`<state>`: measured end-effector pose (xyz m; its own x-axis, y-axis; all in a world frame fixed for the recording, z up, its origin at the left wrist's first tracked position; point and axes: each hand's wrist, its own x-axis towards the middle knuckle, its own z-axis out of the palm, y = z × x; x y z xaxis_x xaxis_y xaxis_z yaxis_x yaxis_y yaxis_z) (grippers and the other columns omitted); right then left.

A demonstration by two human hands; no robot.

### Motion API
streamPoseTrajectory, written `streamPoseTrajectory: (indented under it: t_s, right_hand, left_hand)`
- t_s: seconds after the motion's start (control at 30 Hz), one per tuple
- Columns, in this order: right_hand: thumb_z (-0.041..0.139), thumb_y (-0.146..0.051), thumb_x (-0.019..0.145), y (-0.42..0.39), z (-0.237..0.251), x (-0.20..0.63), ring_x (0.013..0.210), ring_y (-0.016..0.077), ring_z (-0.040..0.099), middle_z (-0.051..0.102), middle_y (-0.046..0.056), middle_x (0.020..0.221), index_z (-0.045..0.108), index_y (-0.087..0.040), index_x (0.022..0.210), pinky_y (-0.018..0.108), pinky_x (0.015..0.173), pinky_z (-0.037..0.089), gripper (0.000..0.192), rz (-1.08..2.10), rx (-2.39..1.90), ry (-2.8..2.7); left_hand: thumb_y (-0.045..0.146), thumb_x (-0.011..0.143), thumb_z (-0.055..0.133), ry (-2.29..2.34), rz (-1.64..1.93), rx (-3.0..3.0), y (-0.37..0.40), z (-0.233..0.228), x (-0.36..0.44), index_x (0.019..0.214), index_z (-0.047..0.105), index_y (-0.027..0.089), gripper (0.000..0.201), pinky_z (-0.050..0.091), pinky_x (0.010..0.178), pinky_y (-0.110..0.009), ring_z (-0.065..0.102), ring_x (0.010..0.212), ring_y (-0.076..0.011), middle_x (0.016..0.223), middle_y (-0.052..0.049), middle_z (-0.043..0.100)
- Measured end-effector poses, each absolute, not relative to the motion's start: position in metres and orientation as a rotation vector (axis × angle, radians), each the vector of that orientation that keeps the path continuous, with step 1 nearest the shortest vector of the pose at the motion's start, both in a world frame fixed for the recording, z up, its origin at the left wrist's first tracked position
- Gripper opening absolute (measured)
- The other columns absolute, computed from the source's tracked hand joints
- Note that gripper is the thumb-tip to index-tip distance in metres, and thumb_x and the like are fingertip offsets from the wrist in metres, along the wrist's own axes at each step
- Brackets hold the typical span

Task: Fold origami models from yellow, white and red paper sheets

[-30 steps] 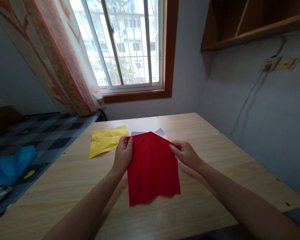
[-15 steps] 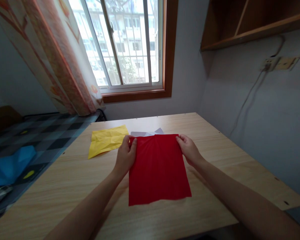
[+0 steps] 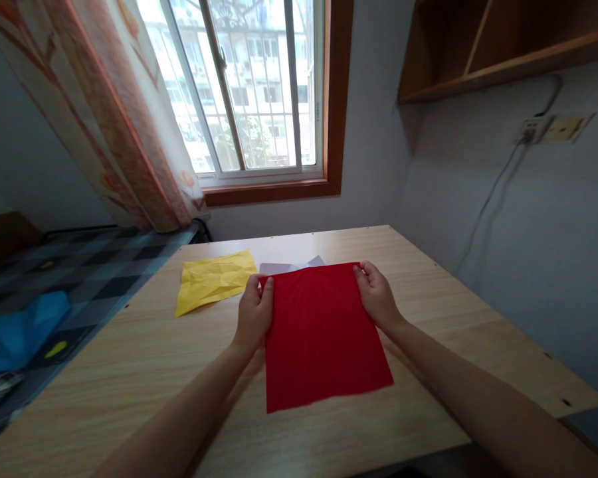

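A red sheet of paper [image 3: 323, 338] with faint creases fanning from its top edge is stretched between my two hands above the table. My left hand [image 3: 256, 309] pinches its upper left corner, thumb on the near face. At the upper right corner, my right hand [image 3: 377, 297] is closed on the sheet in the same way. Behind the red sheet, a white paper [image 3: 284, 267] lies partly hidden. To the left of my left hand rests a wrinkled yellow sheet of paper [image 3: 214, 282].
The pale wooden table [image 3: 169, 372] stands by a window with a curtain [image 3: 99, 119]. On the left, a checked bed [image 3: 114, 265] bears a folded blue sheet [image 3: 24, 328]. A wall shelf [image 3: 478, 79] and a plugged-in cable [image 3: 493, 192] are on the right.
Both hands have shifted slightly right with the red sheet. Its right side has risen a little, and its surface looks smoother.
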<state>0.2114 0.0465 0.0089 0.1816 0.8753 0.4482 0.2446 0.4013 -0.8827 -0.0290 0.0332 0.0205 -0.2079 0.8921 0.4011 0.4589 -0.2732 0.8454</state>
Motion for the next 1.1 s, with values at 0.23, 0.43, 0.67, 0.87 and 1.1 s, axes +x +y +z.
streamPoseTrajectory:
  t_s: [0.23, 0.43, 0.67, 0.87, 1.1]
  right_hand:
    - [0.047, -0.052, 0.089, 0.043, 0.01, 0.209, 0.063, 0.0184, 0.055, 0.061, 0.001, 0.071, 0.056, -0.021, 0.082, 0.028, 0.059, 0.043, 0.033, 0.609, -1.14, -1.274]
    - [0.045, -0.05, 0.092, 0.039, 0.014, 0.211, 0.059, 0.0167, 0.052, 0.058, 0.0, 0.068, 0.056, -0.022, 0.083, 0.027, 0.057, 0.039, 0.032, 0.482, -1.21, -1.331]
    - [0.043, -0.046, 0.093, 0.034, 0.02, 0.211, 0.055, 0.0159, 0.049, 0.055, -0.001, 0.062, 0.055, -0.023, 0.08, 0.026, 0.054, 0.034, 0.029, 0.409, -1.195, -1.475]
    - [0.042, -0.04, 0.095, 0.027, 0.023, 0.209, 0.056, 0.0167, 0.054, 0.06, 0.0, 0.063, 0.057, -0.023, 0.085, 0.026, 0.056, 0.035, 0.026, 0.341, -1.194, -1.592]
    - [0.038, -0.038, 0.096, 0.019, 0.027, 0.207, 0.06, 0.0191, 0.06, 0.067, 0.003, 0.071, 0.061, -0.023, 0.093, 0.028, 0.058, 0.036, 0.027, 0.144, -1.249, -1.729]
  left_hand:
    - [0.049, 0.089, 0.048, 1.572, 1.446, 1.63, 0.037, 0.015, -0.03, 0.089, 0.055, 0.021, 0.029, 0.034, 0.048, -0.021, 0.047, 0.052, -0.0129, 0.06, 0.005, 0.05]
    - [0.047, 0.09, 0.045, 1.666, 1.318, 1.846, 0.035, 0.024, -0.035, 0.089, 0.056, 0.02, 0.029, 0.033, 0.048, -0.021, 0.048, 0.049, -0.0127, 0.053, 0.007, 0.047]
    - [0.036, 0.089, 0.048, 1.721, 1.318, 2.323, 0.034, 0.037, -0.042, 0.132, 0.044, 0.018, 0.047, 0.051, 0.083, -0.039, 0.063, 0.101, -0.0246, 0.115, -0.013, 0.065]
    - [0.037, 0.09, 0.051, 1.588, 0.995, 2.689, 0.01, 0.095, -0.038, 0.106, 0.068, 0.025, 0.026, 0.042, 0.101, -0.048, 0.055, 0.118, -0.0291, 0.125, -0.009, 0.062]
    - [0.043, 0.088, 0.055, 1.729, 0.515, 2.829, -0.006, 0.127, -0.002, 0.103, 0.068, 0.022, 0.029, 0.047, 0.09, -0.044, 0.06, 0.103, -0.0306, 0.108, -0.012, 0.068]
